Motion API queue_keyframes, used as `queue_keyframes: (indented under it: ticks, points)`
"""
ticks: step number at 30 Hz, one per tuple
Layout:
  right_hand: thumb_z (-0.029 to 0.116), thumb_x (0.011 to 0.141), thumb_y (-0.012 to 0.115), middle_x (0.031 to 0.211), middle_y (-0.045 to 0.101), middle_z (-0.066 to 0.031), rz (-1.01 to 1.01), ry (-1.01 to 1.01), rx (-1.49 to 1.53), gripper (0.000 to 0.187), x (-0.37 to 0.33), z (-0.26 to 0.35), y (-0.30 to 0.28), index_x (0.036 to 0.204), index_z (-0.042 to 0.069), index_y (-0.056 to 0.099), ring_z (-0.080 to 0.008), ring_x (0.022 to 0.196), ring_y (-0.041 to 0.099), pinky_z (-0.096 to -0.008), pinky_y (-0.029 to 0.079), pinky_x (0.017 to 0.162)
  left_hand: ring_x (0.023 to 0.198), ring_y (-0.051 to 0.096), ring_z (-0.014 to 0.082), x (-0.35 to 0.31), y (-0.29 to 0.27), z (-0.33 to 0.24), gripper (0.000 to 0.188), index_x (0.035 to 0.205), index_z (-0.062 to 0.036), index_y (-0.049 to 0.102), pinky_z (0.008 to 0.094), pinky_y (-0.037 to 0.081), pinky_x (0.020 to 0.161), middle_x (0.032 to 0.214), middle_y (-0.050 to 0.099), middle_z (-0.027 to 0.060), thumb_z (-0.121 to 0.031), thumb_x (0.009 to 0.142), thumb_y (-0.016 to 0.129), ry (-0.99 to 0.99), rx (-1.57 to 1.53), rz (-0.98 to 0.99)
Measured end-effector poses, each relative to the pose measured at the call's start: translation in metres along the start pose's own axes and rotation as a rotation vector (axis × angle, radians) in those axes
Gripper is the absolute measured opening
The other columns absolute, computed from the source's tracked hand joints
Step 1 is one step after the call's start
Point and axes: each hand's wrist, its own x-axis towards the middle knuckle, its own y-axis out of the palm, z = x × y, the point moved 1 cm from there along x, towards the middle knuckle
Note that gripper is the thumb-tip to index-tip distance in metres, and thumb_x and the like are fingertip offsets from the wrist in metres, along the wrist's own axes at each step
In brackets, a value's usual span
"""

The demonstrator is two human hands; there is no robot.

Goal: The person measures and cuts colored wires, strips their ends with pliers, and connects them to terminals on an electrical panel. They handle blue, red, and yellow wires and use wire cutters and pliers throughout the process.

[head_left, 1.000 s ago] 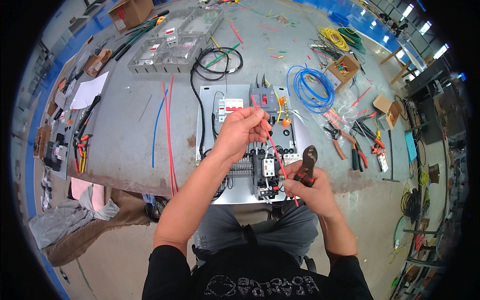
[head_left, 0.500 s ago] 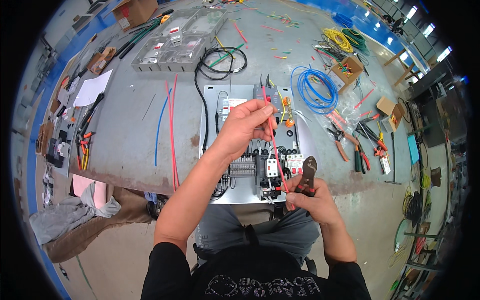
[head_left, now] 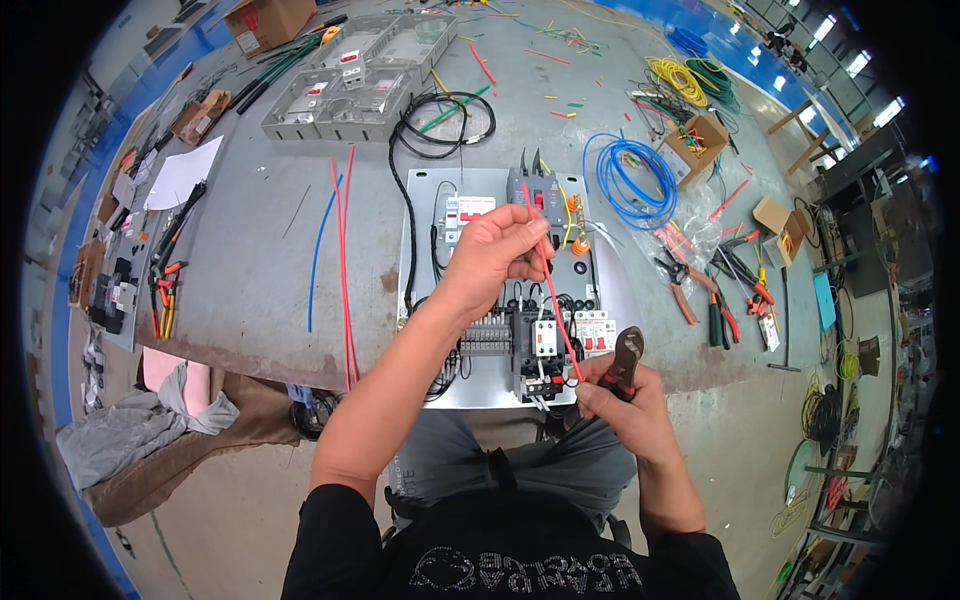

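We see the left hand (head_left: 505, 250) raised over the middle of the metal mounting plate (head_left: 422, 240), its forearm slanting up and rightward from a short black sleeve, the wrist nearly straight. Its thumb and forefinger are pinched narrow on a thin red strip (head_left: 560, 310), with the other fingers curled loosely beneath. The strip runs on a slant above the plate, its upper end poking out past the left fingertips and its lower end at the fingertips of the right hand (head_left: 632, 408). That hand sits lower, just off the plate's near right corner, its forearm leaning up and leftward. Its fingers are wrapped around hand pliers (head_left: 626, 362), whose dark, rounded metal head points upward above red-marked grips; we cannot tell how firmly its thumb presses the strip.

Under the hands, we find the plate smooth and silvery, bearing blocky black and white components. The grey bench (head_left: 255, 260) looks scuffed, with brownish wear along its near edge. On it we see slender, gently bowed red strips (head_left: 345, 280), a blue one (head_left: 321, 260) beside them, and looped blue wire (head_left: 630, 185) in a loose round coil.
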Motion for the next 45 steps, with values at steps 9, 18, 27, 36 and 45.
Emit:
queue_keyframes:
  ticks: [9, 18, 27, 36, 45]
  points:
    - [0.004, 0.092, 0.076, 0.087, 0.067, -0.0028, 0.071, -0.035, 0.02, 0.022, -0.003, -0.007, -0.003, 0.112, -0.003, 0.069, -0.0091, 0.076, 0.062, -0.0252, 0.051, 0.069, 0.071, 0.065, 0.0076, -0.004, -0.001, 0.008, 0.02, 0.108, -0.0051, 0.066, 0.0246, 0.057, 0.065, 0.084, 0.069, 0.002, -0.024, 0.105, 0.062, -0.061, -0.042, -0.005]
    - [0.004, 0.091, 0.076, 0.086, 0.066, -0.0006, 0.061, -0.091, -0.122, 0.016, -0.014, 0.0, -0.001, 0.104, -0.003, 0.07, -0.0074, 0.076, 0.061, -0.0243, 0.05, 0.068, 0.071, 0.064, 0.0082, -0.012, 0.013, -0.008, 0.018, 0.104, -0.006, 0.063, 0.0243, 0.055, 0.061, 0.086, 0.069, 0.0039, -0.024, 0.103, 0.065, 0.041, -0.033, -0.04]
    - [0.005, 0.093, 0.075, 0.08, 0.065, 0.0018, 0.0, -0.099, 0.016, 0.01, -0.018, -0.017, -0.003, 0.099, 0.001, 0.069, -0.0045, 0.071, 0.058, -0.0222, 0.045, 0.063, 0.072, 0.064, 0.0105, -0.071, 0.058, -0.013, 0.017, 0.111, -0.0047, 0.061, 0.0252, 0.054, 0.062, 0.087, 0.07, 0.0051, -0.018, 0.101, 0.066, -0.056, 0.269, 0.099]
    - [0.009, 0.094, 0.075, 0.078, 0.059, 0.0046, -0.07, -0.144, 0.093, 0.012, -0.042, -0.029, -0.003, 0.1, 0.001, 0.068, -0.0028, 0.069, 0.051, -0.0217, 0.039, 0.061, 0.075, 0.067, 0.0107, -0.115, 0.087, 0.017, 0.008, 0.106, -0.0033, 0.06, 0.0253, 0.055, 0.068, 0.085, 0.07, 0.0052, -0.008, 0.101, 0.064, -0.092, 0.19, 0.161]
    - [0.009, 0.094, 0.073, 0.08, 0.058, 0.0041, -0.051, -0.463, -0.125, 0.011, -0.056, -0.018, 0.001, 0.101, 0.002, 0.069, -0.0047, 0.071, 0.048, -0.0246, 0.039, 0.063, 0.077, 0.069, 0.0133, -0.125, 0.093, 0.015, 0.008, 0.108, -0.0048, 0.061, 0.0267, 0.057, 0.069, 0.088, 0.072, 0.0071, -0.009, 0.102, 0.063, -0.131, 0.089, 0.178]
